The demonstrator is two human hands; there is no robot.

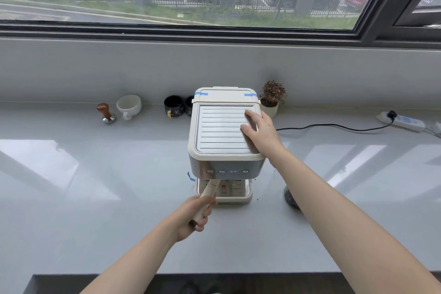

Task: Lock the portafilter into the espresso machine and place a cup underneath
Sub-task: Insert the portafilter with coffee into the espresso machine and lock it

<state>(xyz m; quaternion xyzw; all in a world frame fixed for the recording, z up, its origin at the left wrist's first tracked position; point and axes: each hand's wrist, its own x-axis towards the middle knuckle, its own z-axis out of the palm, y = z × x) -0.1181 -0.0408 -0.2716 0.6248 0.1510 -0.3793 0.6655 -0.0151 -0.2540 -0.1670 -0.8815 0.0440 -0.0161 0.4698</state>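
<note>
A cream and steel espresso machine (222, 133) stands on the grey counter, seen from above. The cream handle of the portafilter (210, 190) sticks out from under the machine's front, angled toward the left; its basket end is hidden under the machine. My left hand (196, 213) is closed around that handle. My right hand (260, 132) lies flat on the right side of the machine's ribbed top plate. A white cup (128, 105) sits at the back left, and two black cups (173, 105) stand just left of the machine.
A wooden-handled tamper (106, 113) stands left of the white cup. A small potted plant (272, 98) is behind the machine's right side. A black cable runs to a power strip (402, 122) at the right. A dark round object (290, 198) lies under my right forearm.
</note>
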